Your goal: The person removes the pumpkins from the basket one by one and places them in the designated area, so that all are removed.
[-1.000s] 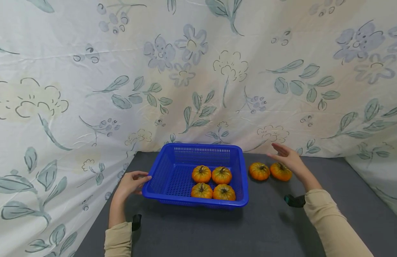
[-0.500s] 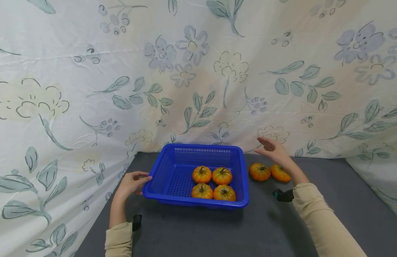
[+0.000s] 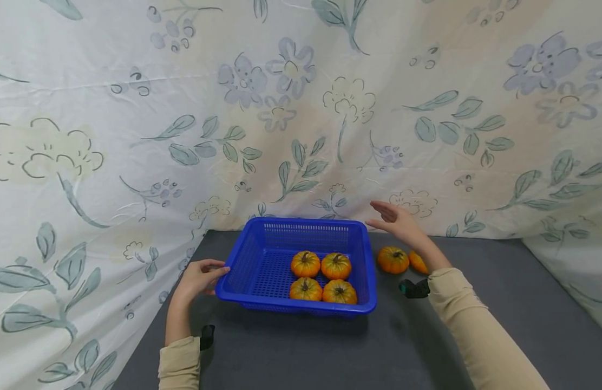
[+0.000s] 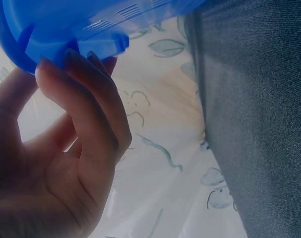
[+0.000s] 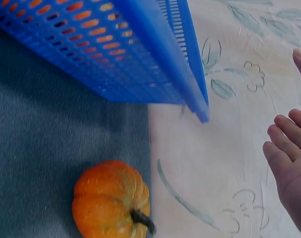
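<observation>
A blue plastic basket (image 3: 296, 304) with perforated walls stands on the dark table; several small orange pumpkins (image 3: 305, 264) sit in its right half. My left hand (image 3: 198, 278) grips the basket's left rim. In the left wrist view its thumb and curled fingers (image 4: 90, 106) meet the blue edge. My right hand (image 3: 397, 221) is in the air near the basket's back right corner, holding nothing. Its fingers are extended and apart from the basket rim in the right wrist view. Below it, a pumpkin (image 5: 108, 198) lies on the cloth-like tabletop.
Right of the basket, one whole pumpkin (image 3: 392, 260) rests beside another pumpkin (image 3: 417, 262), which my right forearm partly covers. A floral curtain (image 3: 291, 135) hangs behind the dark table (image 3: 281, 357) and along its sides.
My right hand has moved left and slightly up, from over the loose pumpkins toward the basket's back right corner. My left hand, the basket and the pumpkins have stayed in place.
</observation>
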`<state>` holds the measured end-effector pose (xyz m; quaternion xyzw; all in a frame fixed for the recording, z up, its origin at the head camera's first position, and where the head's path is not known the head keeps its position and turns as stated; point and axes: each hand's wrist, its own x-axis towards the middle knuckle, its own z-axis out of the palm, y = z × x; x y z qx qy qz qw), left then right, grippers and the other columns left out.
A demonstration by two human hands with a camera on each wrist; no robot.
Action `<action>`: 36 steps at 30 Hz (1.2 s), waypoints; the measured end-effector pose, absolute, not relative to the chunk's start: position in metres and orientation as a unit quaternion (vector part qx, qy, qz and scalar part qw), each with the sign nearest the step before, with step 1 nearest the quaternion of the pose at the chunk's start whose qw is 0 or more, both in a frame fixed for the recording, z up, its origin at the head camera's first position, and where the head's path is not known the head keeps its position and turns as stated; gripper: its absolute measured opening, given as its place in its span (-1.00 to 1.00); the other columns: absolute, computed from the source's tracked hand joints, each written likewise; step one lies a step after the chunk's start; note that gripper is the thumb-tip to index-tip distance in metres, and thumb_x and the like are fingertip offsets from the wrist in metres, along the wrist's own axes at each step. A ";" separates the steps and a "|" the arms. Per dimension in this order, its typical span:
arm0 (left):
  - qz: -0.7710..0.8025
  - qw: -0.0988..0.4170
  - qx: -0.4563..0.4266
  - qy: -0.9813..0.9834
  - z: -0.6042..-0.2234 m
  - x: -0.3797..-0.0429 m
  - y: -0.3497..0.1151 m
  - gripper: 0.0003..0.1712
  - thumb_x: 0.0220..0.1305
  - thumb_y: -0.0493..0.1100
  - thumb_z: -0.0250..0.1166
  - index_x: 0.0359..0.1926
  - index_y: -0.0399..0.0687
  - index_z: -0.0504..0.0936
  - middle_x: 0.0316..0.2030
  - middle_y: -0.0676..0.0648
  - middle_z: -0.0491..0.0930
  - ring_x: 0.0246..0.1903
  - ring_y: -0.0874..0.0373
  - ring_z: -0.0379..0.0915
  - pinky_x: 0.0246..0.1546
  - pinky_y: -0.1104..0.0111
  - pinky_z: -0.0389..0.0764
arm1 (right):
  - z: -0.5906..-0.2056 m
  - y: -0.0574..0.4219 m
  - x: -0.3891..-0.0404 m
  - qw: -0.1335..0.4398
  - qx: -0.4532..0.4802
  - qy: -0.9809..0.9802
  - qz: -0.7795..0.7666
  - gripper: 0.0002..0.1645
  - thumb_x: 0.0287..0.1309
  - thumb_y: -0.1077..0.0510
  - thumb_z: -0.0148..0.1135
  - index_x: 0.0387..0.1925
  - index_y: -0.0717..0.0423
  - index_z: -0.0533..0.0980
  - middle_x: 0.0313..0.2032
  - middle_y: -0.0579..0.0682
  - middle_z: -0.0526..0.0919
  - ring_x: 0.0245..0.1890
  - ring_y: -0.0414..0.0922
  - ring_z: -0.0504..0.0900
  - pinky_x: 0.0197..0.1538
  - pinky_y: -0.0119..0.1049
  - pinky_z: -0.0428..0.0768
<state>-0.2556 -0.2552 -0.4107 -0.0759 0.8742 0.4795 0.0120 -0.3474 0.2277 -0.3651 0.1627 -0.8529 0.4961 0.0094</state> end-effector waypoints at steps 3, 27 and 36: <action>0.480 0.010 -0.076 0.874 -0.411 -0.256 -0.255 -0.45 0.27 -0.01 0.33 0.12 -0.33 0.55 -0.15 -0.28 0.67 -0.39 0.19 0.62 -0.43 0.26 0.74 | -0.364 0.221 -0.349 0.004 0.175 -0.847 0.501 -0.16 0.28 -0.02 0.25 0.45 0.17 0.15 0.46 0.20 0.19 0.49 0.15 0.13 0.51 0.09 0.11; 0.472 0.002 -0.071 0.879 -0.410 -0.255 -0.254 -0.48 0.28 -0.03 0.32 0.11 -0.32 0.56 -0.19 -0.26 0.68 -0.42 0.20 0.61 -0.45 0.29 0.72 | -0.368 0.157 -0.356 -0.029 0.236 -0.820 0.520 -0.15 0.23 0.04 0.31 0.45 0.15 0.18 0.45 0.16 0.23 0.48 0.11 0.16 0.49 0.04 0.19; 0.475 0.003 -0.069 0.878 -0.410 -0.255 -0.253 -0.49 0.28 -0.04 0.32 0.10 -0.32 0.57 -0.19 -0.27 0.69 -0.41 0.19 0.62 -0.41 0.22 0.74 | -0.368 0.137 -0.356 -0.042 0.257 -0.824 0.504 -0.19 0.19 0.03 0.34 0.41 0.08 0.25 0.43 0.12 0.28 0.48 0.08 0.19 0.50 0.02 0.18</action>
